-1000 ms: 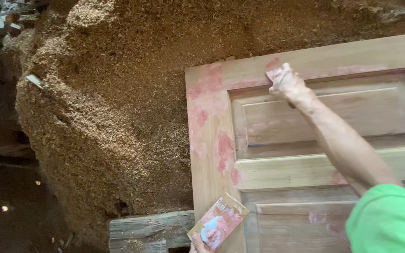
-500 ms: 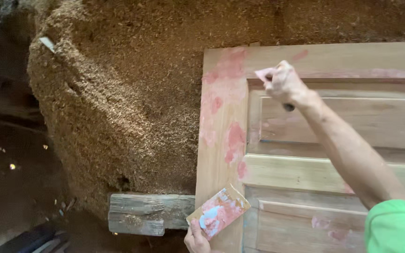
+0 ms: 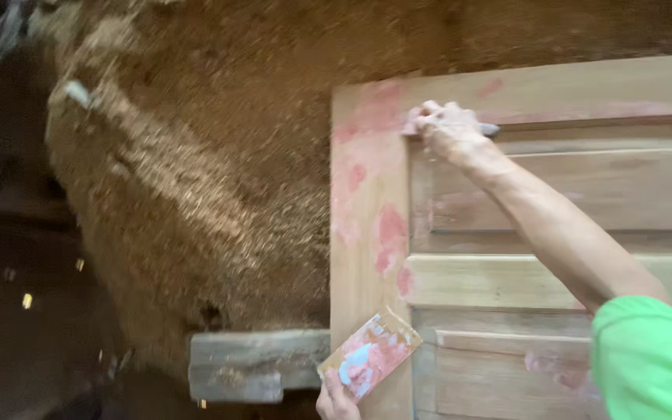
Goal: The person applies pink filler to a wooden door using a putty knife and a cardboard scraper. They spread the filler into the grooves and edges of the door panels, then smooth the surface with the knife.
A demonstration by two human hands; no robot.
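nearest the camera, a small flat board (image 3: 368,354) smeared with pink and pale blue filler is pinched at its lower corner by the left hand (image 3: 335,398). beside it lies a weathered grey wooden block (image 3: 254,365). a panelled wooden door (image 3: 554,272), blotched with pink patches, lies flat. the right hand (image 3: 446,128), fingers closed around a scraper, is pressed against the door's upper panel corner. beyond, a blurred mound of coarse sawdust (image 3: 196,179) is seen.
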